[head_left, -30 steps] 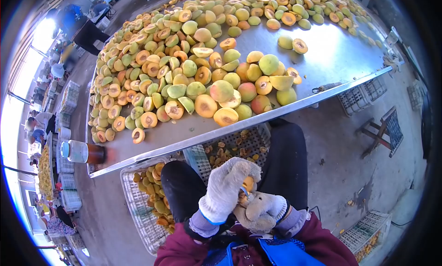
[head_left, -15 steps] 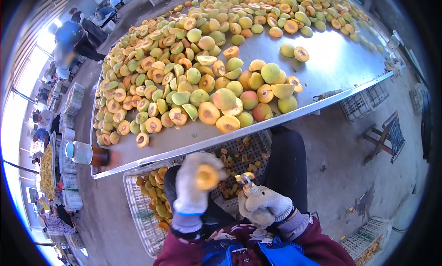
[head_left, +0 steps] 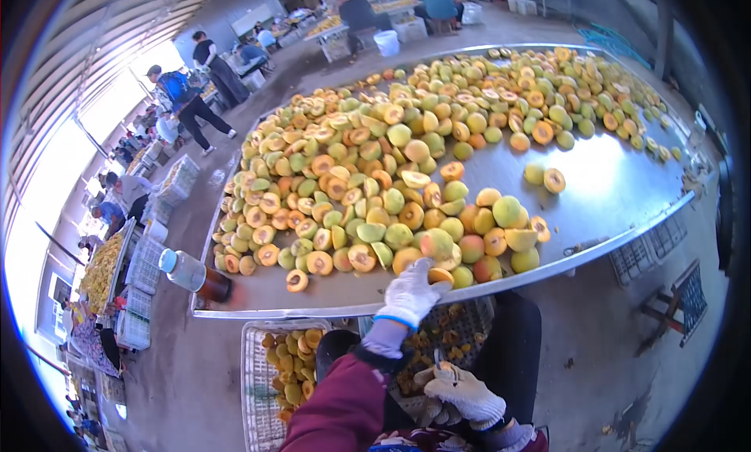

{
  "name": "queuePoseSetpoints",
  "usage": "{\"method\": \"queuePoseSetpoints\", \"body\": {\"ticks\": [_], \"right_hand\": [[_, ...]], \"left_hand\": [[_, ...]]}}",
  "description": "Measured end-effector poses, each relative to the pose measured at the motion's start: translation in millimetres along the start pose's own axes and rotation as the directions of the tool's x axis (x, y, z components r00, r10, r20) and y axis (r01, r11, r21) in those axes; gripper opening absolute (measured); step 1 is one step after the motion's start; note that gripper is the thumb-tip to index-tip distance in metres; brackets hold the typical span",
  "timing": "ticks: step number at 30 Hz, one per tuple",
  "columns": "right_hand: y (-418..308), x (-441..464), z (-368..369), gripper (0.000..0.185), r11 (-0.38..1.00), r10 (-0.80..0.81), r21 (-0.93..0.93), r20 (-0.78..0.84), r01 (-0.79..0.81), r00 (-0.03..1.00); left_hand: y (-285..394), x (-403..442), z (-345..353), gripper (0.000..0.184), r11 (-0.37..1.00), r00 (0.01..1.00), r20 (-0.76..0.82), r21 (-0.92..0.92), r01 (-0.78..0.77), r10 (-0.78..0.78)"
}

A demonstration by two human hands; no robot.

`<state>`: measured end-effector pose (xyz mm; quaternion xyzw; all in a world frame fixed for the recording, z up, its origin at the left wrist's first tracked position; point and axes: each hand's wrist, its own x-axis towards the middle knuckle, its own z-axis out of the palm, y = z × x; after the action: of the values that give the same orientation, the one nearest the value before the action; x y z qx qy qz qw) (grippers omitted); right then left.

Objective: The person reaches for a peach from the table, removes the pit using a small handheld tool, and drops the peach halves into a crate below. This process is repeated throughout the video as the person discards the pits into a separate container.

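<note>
My left hand (head_left: 411, 293), in a whitish glove, reaches to the table's front edge. Its thumb and fingers are around a halved orange fruit (head_left: 440, 276) at the rim of the pile. Lower down, over my lap, my right hand (head_left: 463, 393) is closed in a dirty glove around a small pitting tool, mostly hidden by the fingers. Green and orange fruit halves (head_left: 362, 257) cover much of the metal table (head_left: 328, 295). Beneath the table edge, a crate (head_left: 475, 319) contains dark fruit scraps, and a white crate (head_left: 258, 389) beside it holds fruit halves.
A jar (head_left: 195, 276) of brown liquid lies tilted at the table's left corner. A folding stool (head_left: 679, 307) stands at the right, near crates (head_left: 632, 258) under the table. Co-workers (head_left: 184, 100) are in the background, with more crates (head_left: 142, 264) along the left.
My left hand has moved from above the crates up to the table edge; the half it carried is gone from it. My right hand stays low. The view has tilted up, showing more background.
</note>
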<state>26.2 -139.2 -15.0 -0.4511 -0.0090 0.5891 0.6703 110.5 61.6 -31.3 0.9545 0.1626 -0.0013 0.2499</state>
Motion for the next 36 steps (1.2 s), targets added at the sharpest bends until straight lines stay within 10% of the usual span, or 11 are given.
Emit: {"method": "queuePoseSetpoints", "body": {"ticks": [5,7,11,17,20,30,36], "right_hand": [[0,-5,5,0.033,0.992,-0.096,0.085,-0.013,0.097,0.995],[1,-8,5,0.031,0.985,-0.109,0.132,-0.011,0.109,0.994],[-6,-14,17,0.019,0.974,-0.139,0.18,-0.024,0.141,0.99],[-4,-11,23,0.033,0.854,-0.296,-0.507,-0.291,0.116,0.91],[5,-8,22,0.039,0.62,-0.492,-0.78,-0.297,0.089,0.818],[12,-12,28,0.036,0.6,-0.543,-0.79,-0.284,0.129,0.79],[-1,-19,15,0.028,0.964,-0.016,-0.265,-0.167,-0.029,0.986]], "left_hand": [[-22,14,13,0.053,0.959,0.998,0.044,-0.282,-0.032,0.046],[-8,-8,-4,0.04,0.547,0.985,0.024,-0.829,0.115,-0.171],[-1,-67,-34,0.042,0.118,0.975,0.218,-0.968,0.221,-0.039],[11,-121,-14,0.06,-0.034,0.966,0.253,-0.967,0.251,-0.057],[18,-132,-12,0.061,0.037,0.978,0.207,-0.977,0.208,-0.038],[45,-145,-9,0.051,0.338,0.985,-0.129,-0.938,-0.082,-0.118],[41,-134,-25,0.041,0.438,0.994,0.1,-0.893,0.104,-0.033]]}}
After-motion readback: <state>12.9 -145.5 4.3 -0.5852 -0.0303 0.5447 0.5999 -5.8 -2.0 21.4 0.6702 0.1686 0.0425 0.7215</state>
